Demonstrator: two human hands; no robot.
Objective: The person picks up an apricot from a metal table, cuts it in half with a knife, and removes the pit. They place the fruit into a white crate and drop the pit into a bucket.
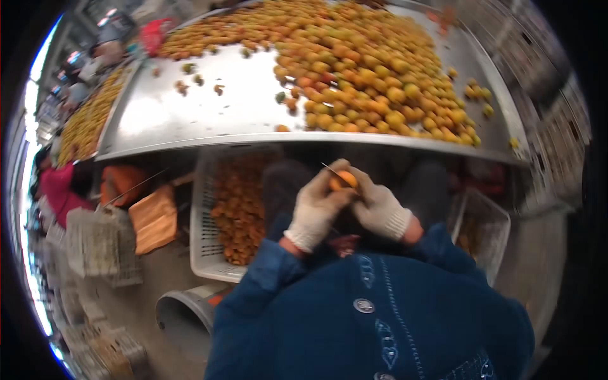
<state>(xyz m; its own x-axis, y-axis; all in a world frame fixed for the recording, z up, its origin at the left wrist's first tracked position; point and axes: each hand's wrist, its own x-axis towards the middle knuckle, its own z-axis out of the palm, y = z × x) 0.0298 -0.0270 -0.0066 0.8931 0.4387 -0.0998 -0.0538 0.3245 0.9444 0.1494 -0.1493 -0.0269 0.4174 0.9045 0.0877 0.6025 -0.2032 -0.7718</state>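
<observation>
At frame centre the left hand is clamping its grip on an orange fruit, steadying it against the knife that the right hand is gripping shut. Both are working just below the steel desk, keeping its fruit pile within reach.

The picture was blurry and bent at its dark edges; light glared off the metal table.

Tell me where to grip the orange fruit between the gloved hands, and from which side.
Hold the fruit by its lower right side, coming from below right, where the right hand cups it. It is small and round, so fingertips wrap it; the blade lies at its upper left, near the left hand, so avoid that side.
</observation>
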